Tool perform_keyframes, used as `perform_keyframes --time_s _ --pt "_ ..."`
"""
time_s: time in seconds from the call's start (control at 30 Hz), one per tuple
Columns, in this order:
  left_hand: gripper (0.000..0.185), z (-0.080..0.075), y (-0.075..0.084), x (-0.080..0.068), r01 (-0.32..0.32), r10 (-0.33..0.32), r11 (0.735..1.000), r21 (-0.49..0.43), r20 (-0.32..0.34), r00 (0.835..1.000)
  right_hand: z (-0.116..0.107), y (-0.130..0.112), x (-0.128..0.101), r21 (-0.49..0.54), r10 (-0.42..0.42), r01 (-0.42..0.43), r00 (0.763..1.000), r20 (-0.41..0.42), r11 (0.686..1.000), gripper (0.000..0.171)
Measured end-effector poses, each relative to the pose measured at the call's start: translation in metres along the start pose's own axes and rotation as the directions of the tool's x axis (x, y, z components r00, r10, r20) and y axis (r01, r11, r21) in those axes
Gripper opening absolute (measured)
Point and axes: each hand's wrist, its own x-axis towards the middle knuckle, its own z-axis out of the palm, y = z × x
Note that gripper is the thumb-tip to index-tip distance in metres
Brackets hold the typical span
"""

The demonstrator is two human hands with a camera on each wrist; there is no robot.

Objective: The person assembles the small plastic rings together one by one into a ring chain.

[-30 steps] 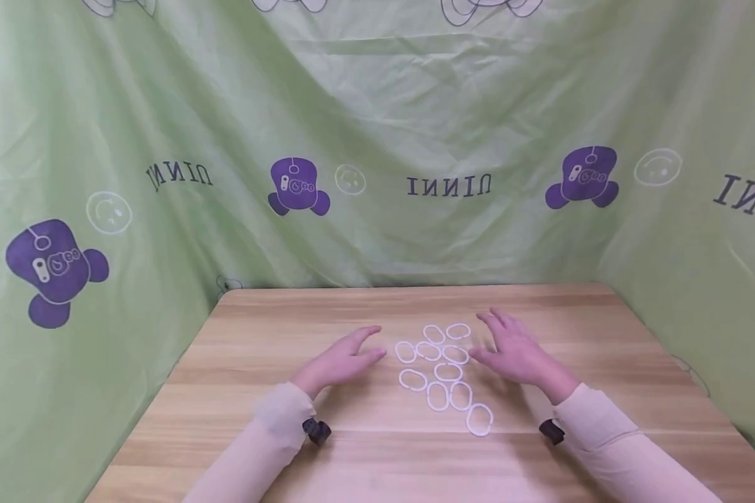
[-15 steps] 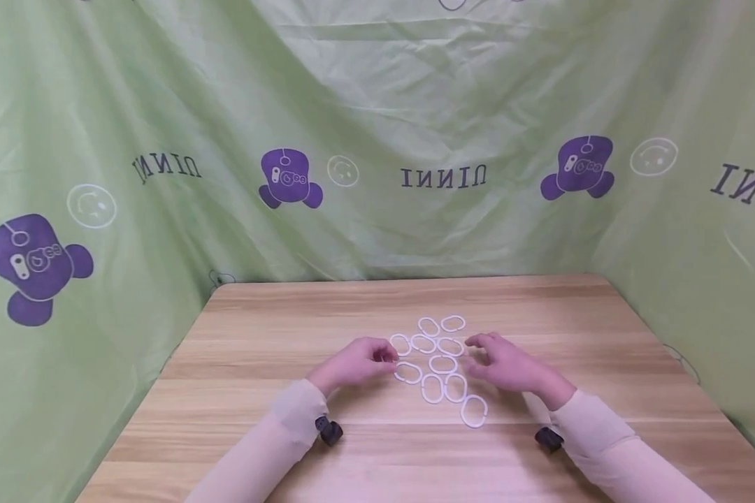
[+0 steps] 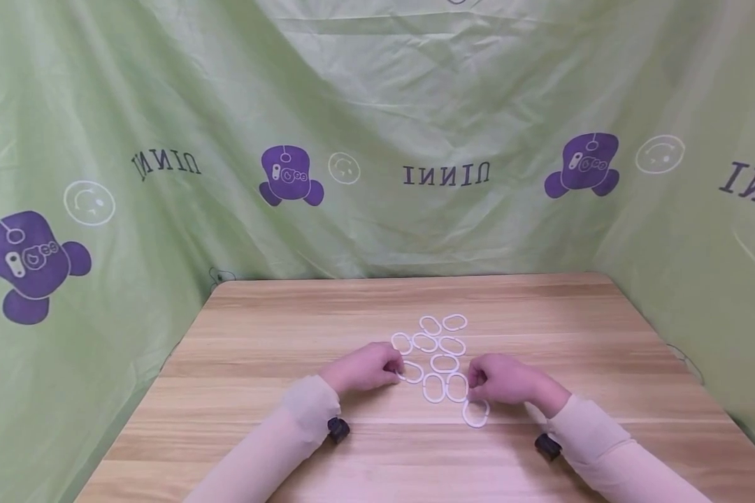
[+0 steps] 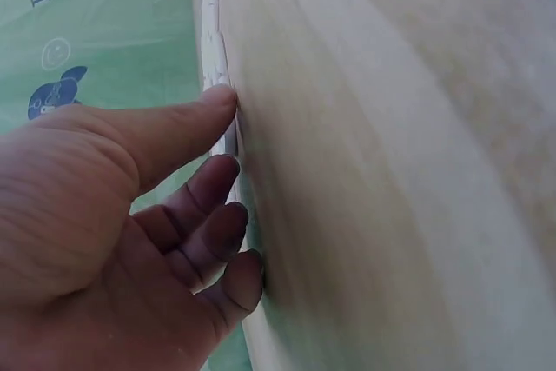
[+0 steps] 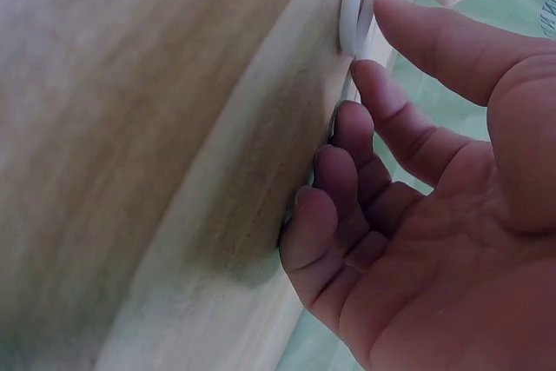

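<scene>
left hand (image 3: 366,368): fingers curled, thumb + fingertips on the rim of a white ring (image 3: 410,373) at the left edge of the bunch; wrist view shows thumb tip pressed to the thin white edge (image 4: 228,141), other fingers bent w/ tips on the wood. looks like a light pinch, ring flat on table.
right hand (image 3: 502,381): fingers curled down, tips at a white ring (image 3: 457,388) on the right side of the bunch; wrist view shows thumb + forefinger near a thick white rim (image 5: 352,10), can't tell if actually clamped on it or just touching.
rings (image 3: 439,342): approx ten, white plastic, smooth, oval loops, thin, lying flat; packed close, some touching, in a loose cluster mid table btwn the two hands.
lowest ring (image 3: 477,413): rounder, sits just below right hand, nearest the person.
table (image 3: 277,328): light wood, straight grain bands, matte w/ soft sheen near front.
sleeves (image 3: 302,412): pale cream, soft knit, both arms; small dark device at each wrist (image 3: 338,429).
backdrop (image 3: 377,105): light green cloth, creased, purple cartoon prints + mirrored letters, wraps 3 sides.
</scene>
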Motion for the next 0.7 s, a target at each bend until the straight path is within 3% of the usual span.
perform_keyframes --time_s 0.23,0.43,0.7 --pt "0.009 0.001 0.005 -0.002 0.03 -0.033 0.997 0.064 0.035 0.999 0.002 -0.005 -0.001 -0.003 -0.038 0.038 0.998 0.045 0.999 0.014" --pt "0.006 0.001 0.004 -0.006 0.077 -0.077 0.996 0.052 -0.006 0.997 0.002 -0.008 -0.001 -0.019 -0.056 0.057 0.998 0.031 0.998 0.013" --pt "0.008 -0.002 0.004 -0.011 -0.044 0.046 0.998 0.051 -0.054 0.997 0.002 -0.005 0.0 0.016 -0.045 0.045 0.999 0.015 0.999 0.011"
